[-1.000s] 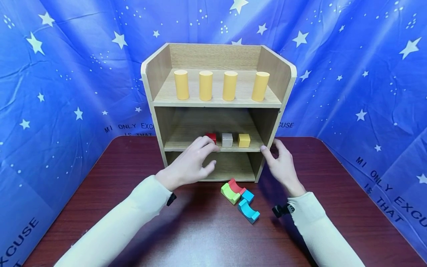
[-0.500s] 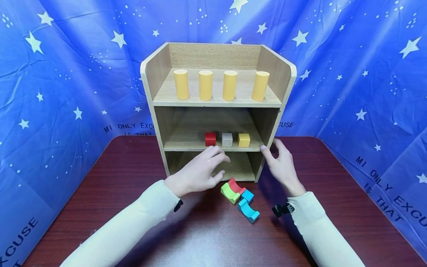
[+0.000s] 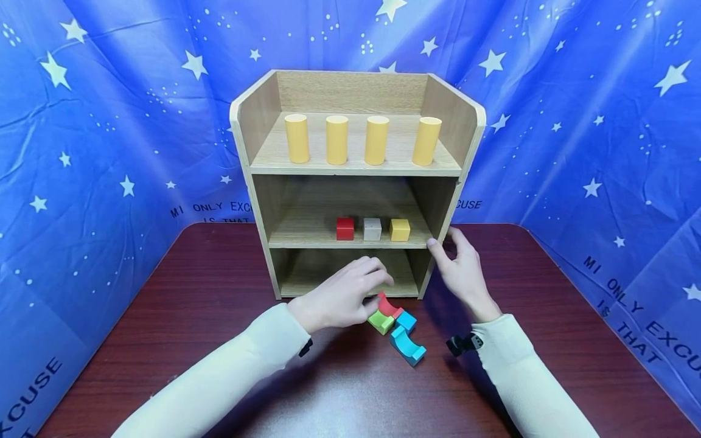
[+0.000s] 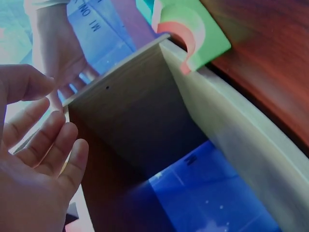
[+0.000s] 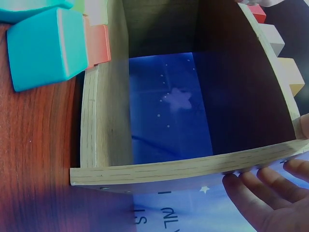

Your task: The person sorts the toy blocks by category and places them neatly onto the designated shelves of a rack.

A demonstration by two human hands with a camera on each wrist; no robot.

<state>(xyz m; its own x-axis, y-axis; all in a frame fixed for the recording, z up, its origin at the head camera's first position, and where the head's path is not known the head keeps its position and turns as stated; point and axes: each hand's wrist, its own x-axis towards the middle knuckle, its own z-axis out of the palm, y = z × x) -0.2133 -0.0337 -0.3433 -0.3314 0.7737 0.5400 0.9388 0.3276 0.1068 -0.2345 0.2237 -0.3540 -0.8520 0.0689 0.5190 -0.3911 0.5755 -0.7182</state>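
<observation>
The bench [image 3: 186, 292] carries a wooden shelf [image 3: 353, 94]; the right hand [image 3: 464, 274] grips the shelf's right side between thumb and fingers. Before the shelf, the left hand [image 3: 345, 295], fingers loosely bent, empty, hovers near a green block [image 3: 382, 323].

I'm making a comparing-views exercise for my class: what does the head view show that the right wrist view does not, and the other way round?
Only the head view: four yellow cylinders standing on the top shelf, plus the pale right sleeve.

Only the right wrist view: star-printed curtain showing through the open back of the bottom compartment.

Both: the red cube, grey cube and yellow cube on the middle shelf, the red arched block, and the right hand holding the side panel.
</observation>
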